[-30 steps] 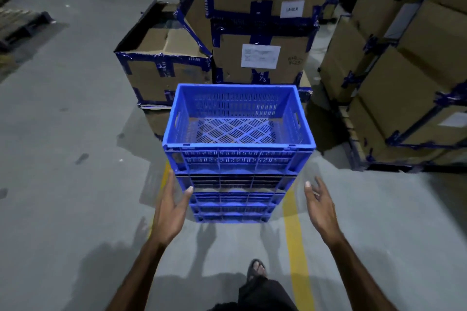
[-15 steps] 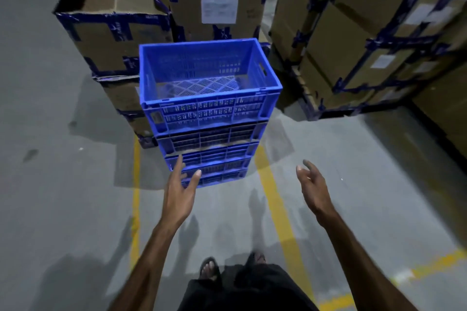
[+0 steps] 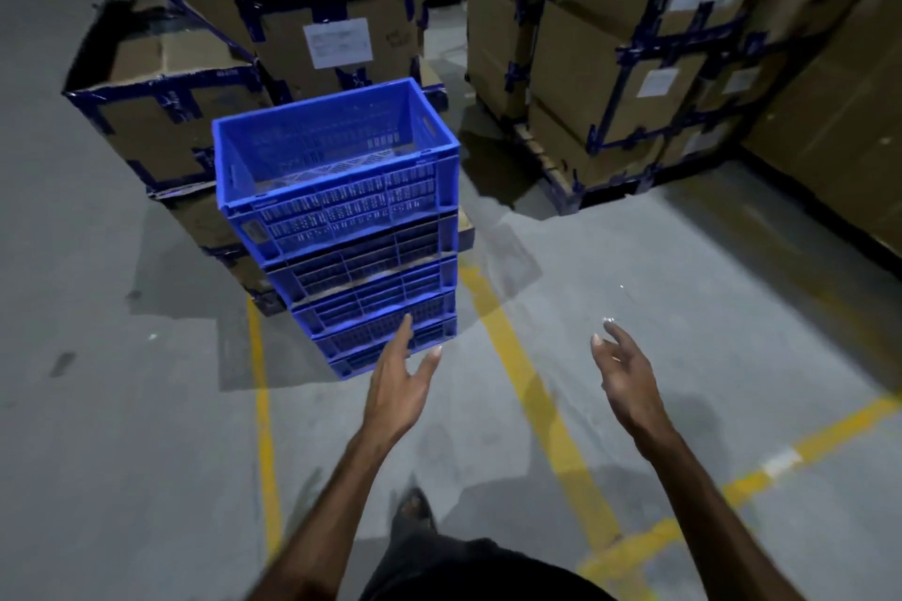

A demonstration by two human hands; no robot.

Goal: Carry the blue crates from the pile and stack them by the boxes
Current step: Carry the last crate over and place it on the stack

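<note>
Your left hand (image 3: pixel 398 398) and right hand (image 3: pixel 627 386) hung empty, fingers spread, because the crate stack (image 3: pixel 351 229) at frame centre already stood beside the boxes (image 3: pixel 312 29).

Bare forearms, dark clothing

Left hand (image 3: pixel 398 398) and right hand (image 3: pixel 627 386) ungloved, no sleeves; dark garment (image 3: pixel 488 571) below; sandalled foot (image 3: pixel 412 510).
</note>
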